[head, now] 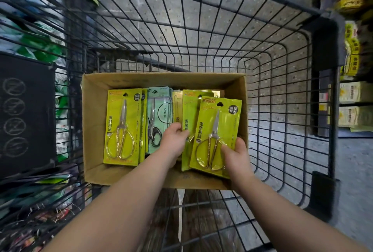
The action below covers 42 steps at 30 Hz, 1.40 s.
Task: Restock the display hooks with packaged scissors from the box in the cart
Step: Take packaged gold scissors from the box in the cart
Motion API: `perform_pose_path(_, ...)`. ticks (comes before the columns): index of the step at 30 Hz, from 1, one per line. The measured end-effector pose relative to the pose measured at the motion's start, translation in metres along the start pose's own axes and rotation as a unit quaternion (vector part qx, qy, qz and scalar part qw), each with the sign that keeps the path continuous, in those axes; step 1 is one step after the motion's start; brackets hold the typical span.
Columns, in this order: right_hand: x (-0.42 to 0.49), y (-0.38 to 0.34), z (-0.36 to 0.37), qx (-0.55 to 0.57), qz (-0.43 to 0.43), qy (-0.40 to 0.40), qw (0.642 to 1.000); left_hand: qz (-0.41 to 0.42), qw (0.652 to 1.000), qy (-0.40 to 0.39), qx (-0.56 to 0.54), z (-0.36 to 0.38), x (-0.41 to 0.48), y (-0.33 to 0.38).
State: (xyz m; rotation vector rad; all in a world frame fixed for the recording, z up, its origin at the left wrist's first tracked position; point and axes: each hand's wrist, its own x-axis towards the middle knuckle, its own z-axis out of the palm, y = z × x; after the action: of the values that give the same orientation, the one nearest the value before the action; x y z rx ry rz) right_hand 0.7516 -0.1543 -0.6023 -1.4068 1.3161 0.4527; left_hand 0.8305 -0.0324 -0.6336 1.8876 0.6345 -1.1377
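Cart (pixel 327 54) roomy | right grip (pixel 236 157) holds front pack (pixel 219 122) | left grip (pixel 173 140) seemingly pinches rear pack (pixel 189 108)

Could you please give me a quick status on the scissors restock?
Right hand pinches front yellow-green carded pack of gold-handled scissors, above brown cardboard box. Left hand grips yellow-green pack behind it. Nothing in the way.

I see grey speckled floor (pixel 355 181) underneath. Shelving (pixel 355 104) with yellow packs (pixel 352 58) stands right of me, green packets (pixel 40 50) left.
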Motion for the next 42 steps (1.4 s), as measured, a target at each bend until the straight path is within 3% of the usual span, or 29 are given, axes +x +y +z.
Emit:
perform_pose_path(11, -0.028, -0.049, -0.022, -0.005, -0.030, -0.014, 0.999, -0.022, 0.990, 0.089, -0.109, -0.075, -0.038, 0.004)
perform_pose_path(22, -0.046, -0.071, -0.034, -0.032, -0.063, -0.006, 0.997, -0.006, 0.986, 0.129, -0.101, -0.103, -0.056, 0.004)
perform_pose_path(34, -0.018, -0.052, -0.030, -0.066, -0.028, 0.013, 0.997, -0.027, 0.994, 0.093, -0.051, -0.062, -0.020, -0.008)
perform_pose_path(42, -0.019, -0.056, -0.025, -0.080, -0.016, 0.020, 0.996, -0.040, 0.993, 0.086, -0.073, -0.078, -0.015, -0.015)
